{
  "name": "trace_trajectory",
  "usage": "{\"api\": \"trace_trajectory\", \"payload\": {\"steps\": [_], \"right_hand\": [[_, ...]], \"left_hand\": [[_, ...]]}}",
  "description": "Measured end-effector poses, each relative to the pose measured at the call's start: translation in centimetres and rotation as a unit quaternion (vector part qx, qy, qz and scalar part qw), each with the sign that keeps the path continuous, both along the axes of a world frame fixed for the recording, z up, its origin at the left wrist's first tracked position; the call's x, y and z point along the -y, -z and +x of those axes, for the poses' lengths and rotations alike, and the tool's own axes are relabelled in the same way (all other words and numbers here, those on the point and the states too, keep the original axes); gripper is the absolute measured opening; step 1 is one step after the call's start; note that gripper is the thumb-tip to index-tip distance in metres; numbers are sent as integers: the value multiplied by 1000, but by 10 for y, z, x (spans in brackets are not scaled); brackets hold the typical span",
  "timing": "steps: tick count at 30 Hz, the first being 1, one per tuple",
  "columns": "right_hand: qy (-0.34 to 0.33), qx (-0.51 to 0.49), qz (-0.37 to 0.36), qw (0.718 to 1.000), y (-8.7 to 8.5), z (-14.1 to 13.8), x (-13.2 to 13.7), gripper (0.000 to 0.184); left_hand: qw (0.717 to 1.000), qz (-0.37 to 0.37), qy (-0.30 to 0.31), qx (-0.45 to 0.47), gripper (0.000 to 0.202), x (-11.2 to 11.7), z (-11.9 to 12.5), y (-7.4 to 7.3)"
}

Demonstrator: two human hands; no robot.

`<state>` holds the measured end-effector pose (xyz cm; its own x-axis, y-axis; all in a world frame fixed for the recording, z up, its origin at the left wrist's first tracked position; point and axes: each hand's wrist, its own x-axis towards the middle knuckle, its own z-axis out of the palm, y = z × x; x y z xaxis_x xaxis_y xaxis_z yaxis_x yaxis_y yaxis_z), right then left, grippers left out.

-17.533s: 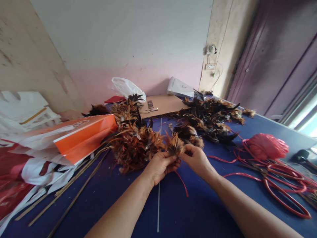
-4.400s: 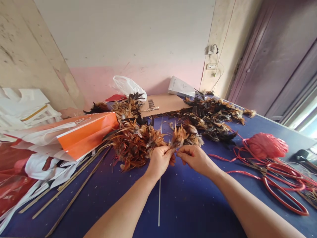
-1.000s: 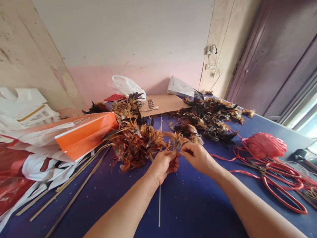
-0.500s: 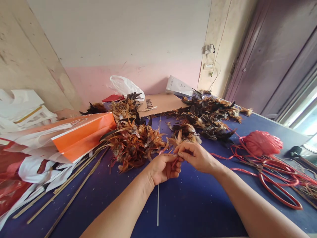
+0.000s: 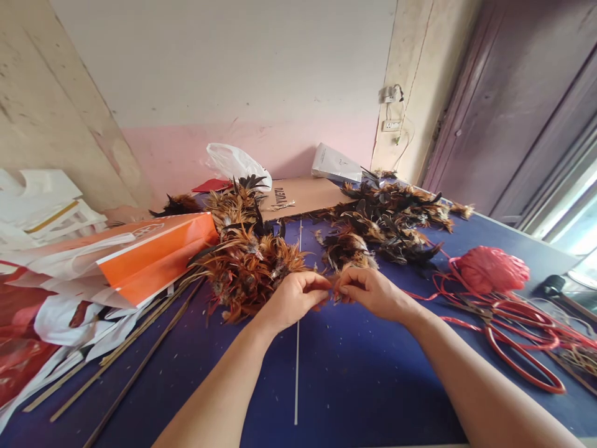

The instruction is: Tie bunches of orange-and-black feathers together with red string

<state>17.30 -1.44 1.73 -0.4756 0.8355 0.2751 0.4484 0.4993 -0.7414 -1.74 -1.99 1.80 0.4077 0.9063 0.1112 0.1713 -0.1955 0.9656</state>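
Observation:
My left hand (image 5: 291,300) and my right hand (image 5: 368,291) meet over the blue table (image 5: 354,379), both pinched shut on the base of a small bunch of brown feathers (image 5: 336,291). Most of that bunch is hidden between the fingers. Just left of my left hand lies a big heap of orange-brown feather bundles (image 5: 245,264). Beyond my right hand lies a darker pile of loose feathers (image 5: 382,224).
An orange paper bag (image 5: 149,258) and white and red bags lie at the left, with thin sticks (image 5: 140,336) beside them. A ball of red plastic string (image 5: 489,269) and its loops (image 5: 522,348) lie at the right. Flat cardboard (image 5: 303,194) is at the back.
The feather tuft that stood up above my hands a second ago is now drawn down between my fingers. My left hand has risen level with my right, pinching.

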Motion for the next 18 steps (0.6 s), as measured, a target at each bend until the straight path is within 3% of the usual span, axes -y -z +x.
{"api": "trace_trajectory", "payload": {"steps": [5,10,12,18], "right_hand": [[-13,-20,-58,998,0,-2,0,10],[-24,-43,-120,992,0,-5,1,10],[-28,-51,-139,989,-1,-6,2,10],[-46,-66,-162,984,-3,-5,3,11]], "left_hand": [[998,45,28,19,22,0,3,2],[992,126,0,-11,16,1,8,8],[994,109,-3,-2,18,1,8,9],[994,-40,-4,100,25,3,12,12]]}}
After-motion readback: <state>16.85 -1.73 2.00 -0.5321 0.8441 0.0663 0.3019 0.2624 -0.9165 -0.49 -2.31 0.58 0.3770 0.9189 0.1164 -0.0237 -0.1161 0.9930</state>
